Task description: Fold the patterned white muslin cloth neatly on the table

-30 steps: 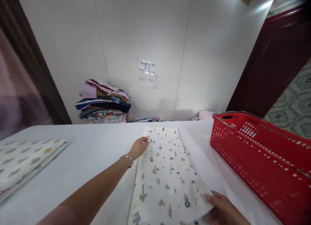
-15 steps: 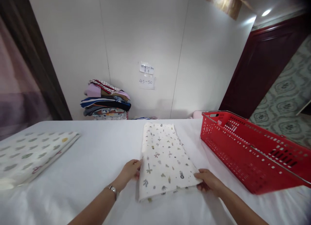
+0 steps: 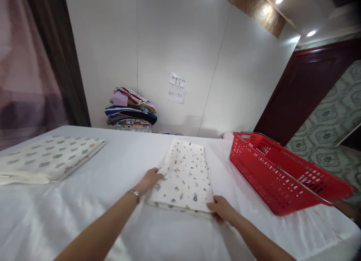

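Note:
A folded white cloth [image 3: 184,174] printed with small grey, green and brown figures lies lengthwise on the white-covered table. My left hand [image 3: 150,179], with a silvery watch or bracelet at the wrist, pinches its left edge. At the near right corner, my right hand [image 3: 220,208] grips the cloth between thumb and fingers. The fingertips under the cloth are hidden. A second folded cloth [image 3: 56,156], off-white with rows of grey-green shapes and one yellow shape, rests farther left, apart from my hands.
A red perforated basket [image 3: 270,174] with metal handles stands on the table [image 3: 124,223] at the right. Behind the far edge rises a pile of folded fabrics [image 3: 132,110]. Handwritten paper signs [image 3: 176,89] are stuck to the pale wall. A curtain [image 3: 53,58] hangs at the left.
The view has tilted and shifted. Both hands still hold the printed cloth, whose near end now slants more to the left. The left hand sits slightly higher along its edge.

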The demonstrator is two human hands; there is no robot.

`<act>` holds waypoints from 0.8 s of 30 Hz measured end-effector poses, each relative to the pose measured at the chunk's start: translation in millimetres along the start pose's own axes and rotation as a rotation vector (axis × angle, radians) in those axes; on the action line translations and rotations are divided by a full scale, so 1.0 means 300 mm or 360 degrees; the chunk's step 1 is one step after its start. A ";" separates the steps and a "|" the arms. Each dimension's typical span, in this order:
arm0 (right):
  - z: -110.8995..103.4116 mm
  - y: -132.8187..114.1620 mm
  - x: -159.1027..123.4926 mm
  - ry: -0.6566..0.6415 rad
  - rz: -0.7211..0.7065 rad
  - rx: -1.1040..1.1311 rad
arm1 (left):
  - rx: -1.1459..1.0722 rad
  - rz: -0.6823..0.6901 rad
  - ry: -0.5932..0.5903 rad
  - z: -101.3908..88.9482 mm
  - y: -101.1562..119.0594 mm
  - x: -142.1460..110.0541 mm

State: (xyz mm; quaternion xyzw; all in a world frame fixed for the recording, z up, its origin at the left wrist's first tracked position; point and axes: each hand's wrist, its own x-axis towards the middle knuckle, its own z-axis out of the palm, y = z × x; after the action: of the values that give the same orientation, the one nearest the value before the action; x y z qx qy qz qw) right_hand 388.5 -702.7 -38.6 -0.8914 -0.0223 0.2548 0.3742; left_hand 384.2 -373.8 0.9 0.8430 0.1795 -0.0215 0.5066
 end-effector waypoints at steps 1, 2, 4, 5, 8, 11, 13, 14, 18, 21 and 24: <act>0.050 -0.014 -0.036 -0.0155 -0.0059 0.0091 | -0.0004 0.0012 -0.0003 -0.065 -0.024 -0.001; 0.098 -0.029 -0.069 -0.0325 -0.0116 0.0174 | 0.0011 0.0005 -0.0004 -0.133 -0.056 -0.002; 0.175 -0.058 -0.117 -0.0569 -0.0178 0.0261 | 0.0070 -0.0043 0.0009 -0.268 -0.136 -0.002; 0.196 -0.072 -0.126 -0.0610 -0.0203 0.0287 | 0.0152 -0.0095 0.0020 -0.327 -0.179 -0.001; 0.178 -0.107 -0.075 -0.0426 -0.0253 0.0336 | 0.0532 -0.0215 0.0138 -0.437 -0.279 -0.010; 0.079 -0.144 0.058 -0.0001 -0.0252 0.0426 | 0.0871 -0.0192 0.0324 -0.423 -0.283 -0.046; 0.012 -0.175 0.156 0.0181 -0.0229 0.0478 | 0.1051 -0.0014 0.0504 -0.349 -0.234 -0.092; -0.015 -0.192 0.202 0.0235 -0.0203 0.0500 | 0.1094 0.0158 0.0544 -0.298 -0.200 -0.120; -0.059 -0.256 0.351 0.0301 0.0003 0.0547 | 0.0946 0.0544 0.0140 -0.047 -0.073 -0.241; -0.060 -0.288 0.425 0.0241 0.0195 0.0514 | 0.1008 0.0680 -0.0075 0.111 -0.027 -0.293; -0.068 -0.306 0.467 0.0139 0.0314 0.0478 | 0.1163 0.0666 -0.0157 0.194 -0.013 -0.295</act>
State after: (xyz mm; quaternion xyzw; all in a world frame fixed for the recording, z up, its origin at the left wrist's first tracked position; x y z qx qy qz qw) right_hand 533.8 -617.6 -25.5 -0.8336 0.1198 0.2519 0.4768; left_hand 308.7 -447.3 -11.3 0.9834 -0.0394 -0.0206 0.1758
